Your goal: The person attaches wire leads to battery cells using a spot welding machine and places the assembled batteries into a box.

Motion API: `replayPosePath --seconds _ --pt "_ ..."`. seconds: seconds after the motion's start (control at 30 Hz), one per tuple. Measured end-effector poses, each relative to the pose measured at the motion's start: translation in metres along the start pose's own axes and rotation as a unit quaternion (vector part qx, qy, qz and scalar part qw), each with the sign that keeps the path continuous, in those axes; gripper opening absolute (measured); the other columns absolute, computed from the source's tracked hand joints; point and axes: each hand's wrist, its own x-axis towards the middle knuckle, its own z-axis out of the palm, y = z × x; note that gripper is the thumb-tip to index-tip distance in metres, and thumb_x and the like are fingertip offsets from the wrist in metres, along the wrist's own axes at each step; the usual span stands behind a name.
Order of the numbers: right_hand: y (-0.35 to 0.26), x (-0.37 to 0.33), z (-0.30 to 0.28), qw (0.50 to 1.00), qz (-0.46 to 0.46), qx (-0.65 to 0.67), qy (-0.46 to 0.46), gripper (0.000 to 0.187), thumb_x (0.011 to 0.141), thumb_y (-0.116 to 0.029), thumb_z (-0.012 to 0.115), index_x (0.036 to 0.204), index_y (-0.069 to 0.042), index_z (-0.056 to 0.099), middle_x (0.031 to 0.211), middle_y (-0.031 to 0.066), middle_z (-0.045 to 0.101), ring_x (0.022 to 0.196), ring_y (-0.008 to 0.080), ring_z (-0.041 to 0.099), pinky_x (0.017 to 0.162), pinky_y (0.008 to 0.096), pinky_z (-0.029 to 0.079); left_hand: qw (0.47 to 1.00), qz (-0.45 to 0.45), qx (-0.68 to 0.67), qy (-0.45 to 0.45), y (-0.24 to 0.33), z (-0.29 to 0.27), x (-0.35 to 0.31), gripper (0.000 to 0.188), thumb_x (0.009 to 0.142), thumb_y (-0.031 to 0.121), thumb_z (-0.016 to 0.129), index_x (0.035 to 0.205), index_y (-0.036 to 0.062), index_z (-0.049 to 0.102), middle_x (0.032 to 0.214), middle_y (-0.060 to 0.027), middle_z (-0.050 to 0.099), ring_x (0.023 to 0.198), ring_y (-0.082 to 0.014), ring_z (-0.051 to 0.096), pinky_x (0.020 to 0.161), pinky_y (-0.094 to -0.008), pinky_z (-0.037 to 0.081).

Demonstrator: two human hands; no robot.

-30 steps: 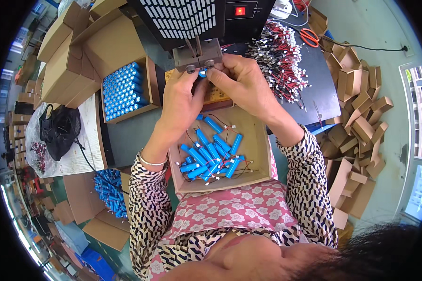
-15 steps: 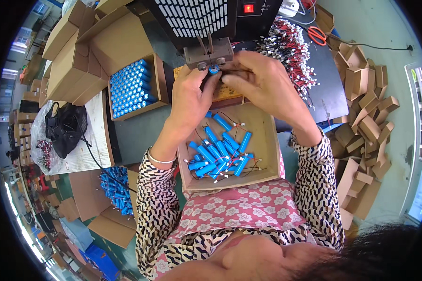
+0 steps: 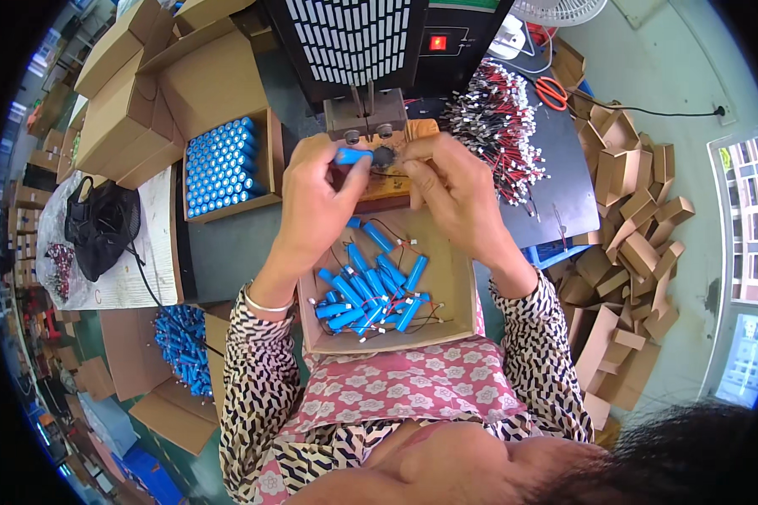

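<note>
Between the thumb and fingers of my left hand (image 3: 316, 189) is a blue cylindrical battery cell (image 3: 351, 156), lying sideways. My right hand (image 3: 453, 181) is closed in a pinch just to its right; whatever the fingertips hold is too small to make out. Both hands are over a worn yellow-brown block (image 3: 393, 187), below the metal head (image 3: 365, 115) of a black spot-welding machine (image 3: 345, 38). Under my wrists, an open cardboard tray (image 3: 455, 278) carries several blue cells (image 3: 364, 282) with thin wires and white connectors.
Left of the machine stands a box of upright blue cells (image 3: 221, 172). A heap of red and black wire leads (image 3: 501, 126) lies at the right, near orange-handled scissors (image 3: 552, 93). More wired cells (image 3: 184, 349) fill a carton at lower left. Empty cardboard boxes (image 3: 623, 219) pile up far right.
My hands have come down and back from the welding head and moved apart. The cell, upright beneath the head before, is now tipped sideways in my left hand. The whole view has shifted slightly.
</note>
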Motion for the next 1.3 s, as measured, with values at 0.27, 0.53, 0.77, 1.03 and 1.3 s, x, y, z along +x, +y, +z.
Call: replayPosePath --seconds 0.27,0.53,0.77,1.03,1.3 --pt "0.013 0.017 0.011 0.991 0.042 0.122 0.030 0.011 0.088 -0.007 0.057 0.088 0.005 0.057 0.075 0.0096 0.065 0.064 0.0110 0.059 0.057 0.0276 0.047 0.985 0.143 0.086 -0.049 0.001 0.013 0.009 0.023 0.076 -0.002 0.066 0.099 0.0016 0.064 0.094 -0.0141 0.063 0.083 -0.0348 0.060 0.071 -0.0388 0.048" --pt "0.011 0.028 0.018 0.992 0.068 0.101 0.031 0.019 0.083 -0.010 0.062 0.079 0.008 0.057 0.066 0.0122 0.062 0.058 0.0126 0.058 0.055 0.0306 0.047 0.986 0.138 0.072 -0.056 -0.003 0.010 0.009 0.030 0.076 -0.005 0.065 0.105 0.0033 0.062 0.098 -0.0146 0.062 0.085 -0.0363 0.060 0.071 -0.0397 0.049" --pt "0.017 0.029 0.022 0.995 0.043 0.070 0.054 0.022 0.081 -0.012 0.061 0.075 0.008 0.057 0.062 0.0144 0.060 0.055 0.0148 0.057 0.053 0.0332 0.045 0.983 0.152 0.095 -0.044 -0.005 0.011 0.008 0.029 0.076 -0.005 0.064 0.104 0.0031 0.062 0.097 -0.0155 0.062 0.084 -0.0367 0.060 0.070 -0.0402 0.048" --pt "0.007 0.007 0.002 0.996 -0.024 0.040 0.074 0.018 0.087 -0.015 0.061 0.090 0.002 0.061 0.078 0.0125 0.059 0.066 0.0196 0.057 0.060 0.0309 0.045 0.979 0.130 0.142 -0.064 0.001 0.011 0.011 0.020 0.081 0.006 0.067 0.100 0.0001 0.065 0.092 -0.0181 0.062 0.080 -0.0346 0.059 0.071 -0.0393 0.047" --pt "0.049 -0.102 -0.097 0.896 0.196 -0.339 0.207 0.020 0.089 -0.013 0.059 0.103 0.000 0.055 0.094 0.0162 0.058 0.083 0.0261 0.060 0.074 0.0356 0.047 0.953 0.032 0.062 -0.294 0.036 -0.039 -0.026 0.031 0.073 0.000 0.074 0.103 0.0026 0.066 0.092 -0.0093 0.059 0.074 -0.0181 0.059 0.061 -0.0281 0.048"
